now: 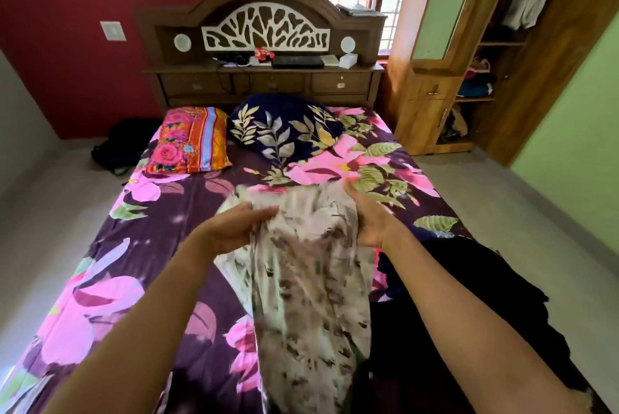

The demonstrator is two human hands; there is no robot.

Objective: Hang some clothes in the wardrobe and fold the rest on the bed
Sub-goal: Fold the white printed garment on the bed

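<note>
Quickly, left to right. Black bag (124, 142) sits on the floor at 10 o'clock, just beside the bed (134, 246). Striped pillow (189, 140) lies at 11 o'clock, with the navy leaf pillow (284, 129) touching it at 12.

Left hand (234, 229) is just left of centre. Its fingers and thumb close on the left edge of the pale printed garment (308, 279), so it is clamped on the cloth. The garment runs from centre down to 6 o'clock, lifted at its top end, with the lower part draped on the flowered sheet. It is motion-blurred up top.

Right hand (368, 219) is just right of centre, palm against the garment's right edge, fingers fairly straight. The thumb is hidden by cloth, so I cannot tell whether it grips or only supports. Dark clothes pile (452, 296) lies at 4 o'clock on the bed's right side, touching the garment's lower edge. Wardrobe (502, 62) stands at 2 o'clock, door open, with clothes hanging inside.

Judged step: spreading the garment flat to fold it.

Risks:
- A loose right-side hold lets that edge slip, so the cloth bunches and folds crooked.
- The lower end may drag into the dark pile and tangle with it.
- The trailing hem may slide off the bed's near edge.
</note>
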